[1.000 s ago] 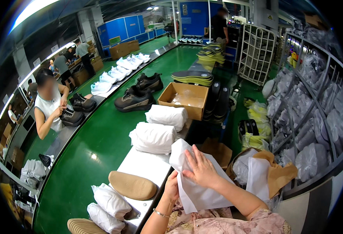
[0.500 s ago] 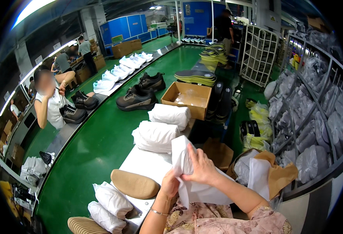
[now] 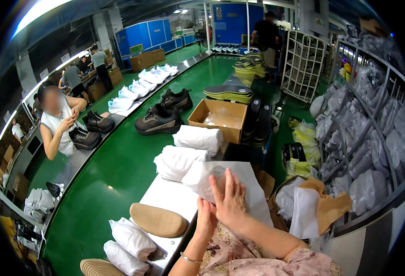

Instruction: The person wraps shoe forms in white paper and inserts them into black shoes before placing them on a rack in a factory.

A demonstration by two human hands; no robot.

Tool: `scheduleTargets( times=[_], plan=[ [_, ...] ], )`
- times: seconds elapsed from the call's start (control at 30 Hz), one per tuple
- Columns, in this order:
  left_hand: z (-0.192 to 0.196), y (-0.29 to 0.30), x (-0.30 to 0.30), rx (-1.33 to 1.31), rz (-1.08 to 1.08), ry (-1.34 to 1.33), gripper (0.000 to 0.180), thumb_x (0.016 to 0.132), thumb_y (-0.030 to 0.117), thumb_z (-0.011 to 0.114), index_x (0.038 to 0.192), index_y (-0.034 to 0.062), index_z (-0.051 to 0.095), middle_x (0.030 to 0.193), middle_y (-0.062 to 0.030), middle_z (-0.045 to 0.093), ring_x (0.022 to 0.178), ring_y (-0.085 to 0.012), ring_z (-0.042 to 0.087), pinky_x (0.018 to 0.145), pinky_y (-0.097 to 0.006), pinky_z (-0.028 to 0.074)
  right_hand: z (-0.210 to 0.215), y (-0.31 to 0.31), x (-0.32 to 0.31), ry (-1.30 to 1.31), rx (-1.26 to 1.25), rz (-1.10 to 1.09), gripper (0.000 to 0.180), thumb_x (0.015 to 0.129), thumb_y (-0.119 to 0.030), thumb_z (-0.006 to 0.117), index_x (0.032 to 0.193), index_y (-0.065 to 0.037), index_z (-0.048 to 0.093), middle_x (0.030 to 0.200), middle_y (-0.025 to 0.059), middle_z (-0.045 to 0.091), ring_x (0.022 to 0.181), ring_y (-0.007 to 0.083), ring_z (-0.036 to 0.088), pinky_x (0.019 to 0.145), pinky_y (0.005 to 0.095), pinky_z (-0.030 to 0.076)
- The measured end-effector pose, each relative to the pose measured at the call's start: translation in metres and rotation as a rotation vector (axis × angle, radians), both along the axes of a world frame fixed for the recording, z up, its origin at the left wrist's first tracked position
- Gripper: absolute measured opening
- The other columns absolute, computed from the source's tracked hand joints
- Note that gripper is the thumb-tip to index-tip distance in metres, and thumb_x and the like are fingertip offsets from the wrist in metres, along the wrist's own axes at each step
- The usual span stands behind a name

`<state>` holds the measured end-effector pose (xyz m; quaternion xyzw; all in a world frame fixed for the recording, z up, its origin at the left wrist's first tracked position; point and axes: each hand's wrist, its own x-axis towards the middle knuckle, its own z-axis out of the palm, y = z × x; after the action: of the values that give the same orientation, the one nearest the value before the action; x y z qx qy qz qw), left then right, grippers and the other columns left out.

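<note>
One white bundle (image 3: 198, 177), likely soft and light, wants cradling midway; my right fingers (image 3: 229, 183) lie spread over it, left fingers (image 3: 203, 209) unclear.

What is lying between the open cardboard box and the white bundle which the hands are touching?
The head view shows a farther white bundle by the cardboard box, then a nearer white bundle next to the touched bundle.

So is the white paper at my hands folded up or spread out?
Partly each: the white paper is rounded into a bundle under the right hand, while one part spreads flat beyond that hand.
</note>
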<state>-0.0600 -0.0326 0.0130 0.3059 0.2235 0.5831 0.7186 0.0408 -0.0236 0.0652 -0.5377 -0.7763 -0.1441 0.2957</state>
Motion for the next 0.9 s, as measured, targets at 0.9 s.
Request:
scheduleTargets(
  times=[0.9],
  plan=[
    [-0.004, -0.007, -0.046, 0.030, -0.307, -0.443, 0.059, 0.085, 0.036, 0.057, 0.128, 0.0012, 0.036, 0.123, -0.0092, 0.050, 0.111, -0.0206, 0.050, 0.096, -0.037, 0.041, 0.018, -0.013, 0.008, 1.798, -0.955, 0.529, 0.036, 0.095, -0.026, 0.038, 0.107, 0.005, 0.050, 0.104, 0.0134, 0.059, 0.094, 0.0195, 0.057, 0.086, 0.0319, 0.044]
  ],
)
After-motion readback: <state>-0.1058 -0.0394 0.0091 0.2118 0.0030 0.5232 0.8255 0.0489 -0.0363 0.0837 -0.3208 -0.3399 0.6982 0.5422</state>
